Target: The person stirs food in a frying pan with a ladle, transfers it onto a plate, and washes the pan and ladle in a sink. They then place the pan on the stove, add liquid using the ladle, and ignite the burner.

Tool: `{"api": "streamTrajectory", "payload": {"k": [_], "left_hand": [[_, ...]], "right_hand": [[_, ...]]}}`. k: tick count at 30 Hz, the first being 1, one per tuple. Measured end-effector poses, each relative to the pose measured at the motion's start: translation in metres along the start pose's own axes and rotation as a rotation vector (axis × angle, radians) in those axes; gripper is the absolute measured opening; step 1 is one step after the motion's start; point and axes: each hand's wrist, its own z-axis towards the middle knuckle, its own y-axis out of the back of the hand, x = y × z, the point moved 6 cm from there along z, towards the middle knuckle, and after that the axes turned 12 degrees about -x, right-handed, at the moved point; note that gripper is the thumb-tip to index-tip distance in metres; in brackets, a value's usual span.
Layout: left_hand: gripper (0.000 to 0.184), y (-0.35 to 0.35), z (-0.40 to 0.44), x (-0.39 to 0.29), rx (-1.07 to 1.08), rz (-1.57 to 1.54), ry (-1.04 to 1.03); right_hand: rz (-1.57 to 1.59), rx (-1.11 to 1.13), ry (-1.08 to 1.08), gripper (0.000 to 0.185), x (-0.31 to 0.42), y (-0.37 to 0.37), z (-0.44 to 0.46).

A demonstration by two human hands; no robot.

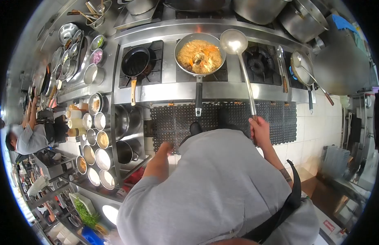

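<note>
Blurred at ten o'clock, the left hand (167,150) shows no readable finger spread. At twelve sits a pan (183,41) of food (199,56), likely heavy, best gripped by its handle (199,96); at one, the right hand's (261,130) fingers wrap a stiff, probably top-heavy ladle (234,41) near its end.

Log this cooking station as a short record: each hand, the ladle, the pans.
Right hand: closed around the handle end of a long silver metal ladle
Left hand: blurred, beside the body; no held object visible
Ladle bowl: at the right rim of the round grey metal pan; contact unclear
Grey pan contents: orange-yellow food
Left burner: round black frying pan, wooden handle
</note>
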Motion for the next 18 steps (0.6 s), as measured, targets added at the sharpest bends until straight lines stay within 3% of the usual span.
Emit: {"api": "streamTrajectory", "payload": {"k": [1,3,4,7,10,12,14,18], "left_hand": [[0.047,0.004,-0.027,0.008,0.0,0.004,0.002],[0.041,0.012,-0.062,0.004,-0.108,-0.139,-0.191],[0.041,0.011,-0.052,0.009,-0.11,-0.14,-0.185],[0.044,0.015,-0.052,-0.009,-0.143,-0.248,-0.464],[0.046,0.019,-0.04,-0.041,-0.185,-0.184,-0.384],[0.046,0.011,0.003,-0.07,-0.329,-0.15,-0.556],[0.044,0.037,-0.079,-0.121,-0.291,-0.193,-0.542],[0.042,0.038,-0.083,-0.171,-0.242,-0.443,-0.686]], "right_hand": [[0.003,0.007,-0.01,0.02,0.0,-0.001,0.0],[0.0,0.016,-0.019,0.02,0.001,-0.005,0.0],[-0.005,0.026,-0.025,0.021,0.001,-0.008,0.0],[-0.07,0.008,-0.013,0.021,0.001,-0.014,0.002],[-0.07,0.032,-0.049,0.022,0.012,-0.02,-0.002],[-0.068,0.035,-0.033,0.021,0.009,-0.021,0.001],[-0.066,0.038,-0.014,0.02,0.011,-0.02,0.001],[-0.077,0.02,0.04,0.019,0.016,-0.018,0.0]]}}
